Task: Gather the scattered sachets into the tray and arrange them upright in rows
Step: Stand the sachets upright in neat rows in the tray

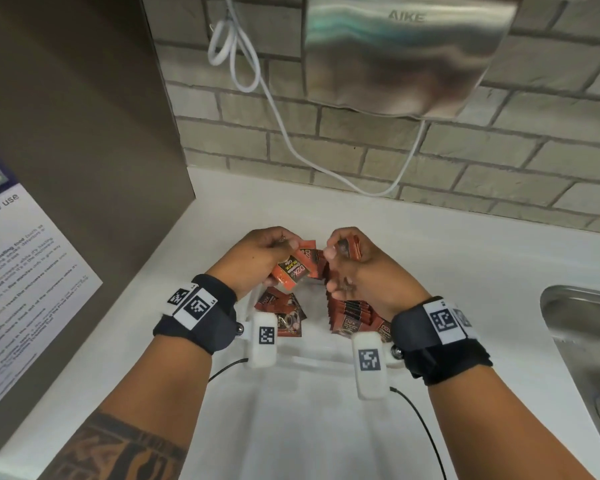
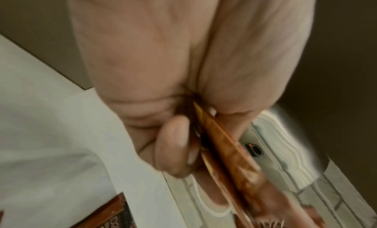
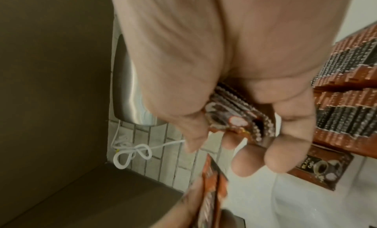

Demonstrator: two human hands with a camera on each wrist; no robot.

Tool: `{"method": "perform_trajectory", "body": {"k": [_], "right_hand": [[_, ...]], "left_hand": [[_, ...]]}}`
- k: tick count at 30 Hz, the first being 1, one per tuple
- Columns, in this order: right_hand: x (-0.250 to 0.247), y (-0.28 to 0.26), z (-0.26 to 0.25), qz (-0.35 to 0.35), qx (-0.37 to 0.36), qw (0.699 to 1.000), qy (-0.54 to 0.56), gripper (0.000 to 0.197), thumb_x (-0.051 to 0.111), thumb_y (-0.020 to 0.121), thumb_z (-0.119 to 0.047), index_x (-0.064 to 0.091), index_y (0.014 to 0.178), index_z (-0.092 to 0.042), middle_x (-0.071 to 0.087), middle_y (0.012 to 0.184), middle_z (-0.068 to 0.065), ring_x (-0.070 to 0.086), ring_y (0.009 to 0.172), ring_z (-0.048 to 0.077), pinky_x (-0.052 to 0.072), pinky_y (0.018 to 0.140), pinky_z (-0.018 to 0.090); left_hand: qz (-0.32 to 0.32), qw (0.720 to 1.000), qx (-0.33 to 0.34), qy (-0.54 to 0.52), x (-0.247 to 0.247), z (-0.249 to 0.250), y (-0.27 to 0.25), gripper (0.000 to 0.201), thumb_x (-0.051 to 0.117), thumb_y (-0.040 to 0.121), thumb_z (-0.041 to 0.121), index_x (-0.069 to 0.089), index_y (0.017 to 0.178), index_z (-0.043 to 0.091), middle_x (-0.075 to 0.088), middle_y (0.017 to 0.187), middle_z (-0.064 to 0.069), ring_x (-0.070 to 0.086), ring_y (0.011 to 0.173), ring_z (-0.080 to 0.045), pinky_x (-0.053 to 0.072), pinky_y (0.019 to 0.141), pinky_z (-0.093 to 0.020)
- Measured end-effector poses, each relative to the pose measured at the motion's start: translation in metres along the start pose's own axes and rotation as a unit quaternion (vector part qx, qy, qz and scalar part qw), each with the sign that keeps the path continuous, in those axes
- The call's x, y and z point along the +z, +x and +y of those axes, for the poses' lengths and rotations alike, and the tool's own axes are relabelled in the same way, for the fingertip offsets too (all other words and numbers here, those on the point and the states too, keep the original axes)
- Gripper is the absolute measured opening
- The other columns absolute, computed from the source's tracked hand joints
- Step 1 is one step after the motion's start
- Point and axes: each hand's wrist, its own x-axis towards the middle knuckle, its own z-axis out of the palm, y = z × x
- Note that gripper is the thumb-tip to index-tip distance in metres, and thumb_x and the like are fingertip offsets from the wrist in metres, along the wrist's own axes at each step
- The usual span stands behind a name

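1. At the centre of the head view, the left hand [image 1: 262,252] pinches a few orange sachets [image 1: 293,270] between its fingers [image 2: 175,147] and thumb, fanned flat, probably so they can be squared up.
2. Just right of it, the right hand [image 1: 352,263] grips a small stacked bundle [image 3: 234,109], fingers curled round it.
3. Below the hands, a white tray [image 1: 291,355] on the white worktop [image 1: 430,258] holds an upright row [image 1: 352,311] at right and loose flat sachets [image 1: 284,311] at left, still to be stood up.
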Motion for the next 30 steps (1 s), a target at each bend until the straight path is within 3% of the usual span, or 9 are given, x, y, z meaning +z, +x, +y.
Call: {"method": "perform_trajectory", "body": {"k": [4,7,10,12,15,17,23,26,30], "right_hand": [[0.014,-0.004,0.007,0.034,0.027,0.998,0.042,0.042,0.078,0.085,-0.032,0.044,0.104,-0.017,0.062,0.087,0.005,0.067,0.072,0.024,0.056,0.088,0.053],[0.025,-0.005,0.008,0.029,0.023,0.995,0.093,0.047,0.083,0.080,-0.025,0.043,0.103,-0.017,0.069,0.089,0.006,0.071,0.078,0.027,0.056,0.088,0.050],[0.028,-0.003,0.005,0.039,-0.006,0.989,0.144,0.043,0.080,0.083,-0.011,0.043,0.103,-0.017,0.068,0.091,0.012,0.069,0.075,0.025,0.057,0.077,0.043],[0.025,-0.001,-0.001,0.070,-0.023,0.985,0.158,0.039,0.076,0.084,-0.002,0.044,0.102,-0.015,0.063,0.086,0.012,0.064,0.065,0.019,0.058,0.067,0.038],[0.016,0.001,-0.008,0.117,-0.041,0.976,0.180,0.035,0.072,0.085,0.004,0.048,0.102,-0.015,0.060,0.076,0.010,0.062,0.067,0.023,0.055,0.057,0.033],[0.014,0.002,-0.009,0.138,-0.046,0.964,0.224,0.035,0.070,0.086,0.004,0.049,0.104,-0.016,0.065,0.086,0.016,0.067,0.076,0.029,0.056,0.058,0.033],[0.025,-0.006,-0.009,0.058,-0.020,0.979,0.196,0.031,0.076,0.083,-0.003,0.057,0.104,-0.015,0.074,0.094,0.010,0.069,0.072,0.014,0.057,0.067,0.031],[0.021,-0.004,-0.007,0.106,-0.034,0.972,0.206,0.035,0.070,0.084,0.008,0.058,0.107,-0.015,0.073,0.087,0.006,0.071,0.070,0.016,0.058,0.064,0.033],[0.014,0.003,-0.006,0.167,-0.076,0.950,0.253,0.039,0.061,0.089,0.012,0.058,0.118,-0.014,0.073,0.094,0.006,0.072,0.085,0.023,0.060,0.071,0.038]], "left_hand": [[0.098,0.991,-0.001,-0.091,0.010,0.005,0.006,0.023,0.043,0.107,0.013,0.065,0.111,0.005,0.069,0.096,-0.021,0.054,0.057,-0.017,0.031,0.043,-0.023],[0.120,0.984,0.034,-0.129,0.022,0.011,0.006,0.025,0.043,0.104,0.004,0.065,0.115,0.009,0.072,0.105,-0.015,0.063,0.076,-0.020,0.046,0.058,-0.028],[0.130,0.975,0.065,-0.165,0.033,0.015,0.004,0.028,0.050,0.095,-0.009,0.064,0.112,0.010,0.074,0.104,-0.012,0.069,0.092,-0.024,0.056,0.082,-0.038],[0.133,0.971,0.072,-0.184,0.035,0.015,0.002,0.032,0.054,0.091,-0.013,0.063,0.114,0.007,0.075,0.105,-0.015,0.070,0.094,-0.027,0.056,0.087,-0.044],[0.130,0.965,0.071,-0.216,0.035,0.014,-0.001,0.030,0.063,0.088,-0.012,0.063,0.113,0.004,0.074,0.102,-0.019,0.068,0.081,-0.028,0.058,0.077,-0.041],[0.131,0.964,0.066,-0.221,0.038,0.014,-0.004,0.031,0.067,0.087,-0.012,0.062,0.114,0.002,0.074,0.098,-0.015,0.066,0.073,-0.023,0.056,0.067,-0.033],[0.210,0.954,0.065,-0.203,0.046,0.008,-0.003,0.028,0.072,0.084,-0.008,0.066,0.104,0.011,0.077,0.098,-0.008,0.072,0.091,-0.025,0.058,0.086,-0.044],[0.206,0.949,0.073,-0.228,0.048,0.008,-0.004,0.027,0.074,0.083,-0.004,0.067,0.103,0.011,0.076,0.101,-0.008,0.073,0.096,-0.026,0.058,0.089,-0.044],[0.151,0.951,0.057,-0.265,0.053,0.012,-0.011,0.021,0.072,0.087,-0.007,0.066,0.101,0.007,0.074,0.099,-0.010,0.073,0.089,-0.018,0.060,0.077,-0.028]]}}
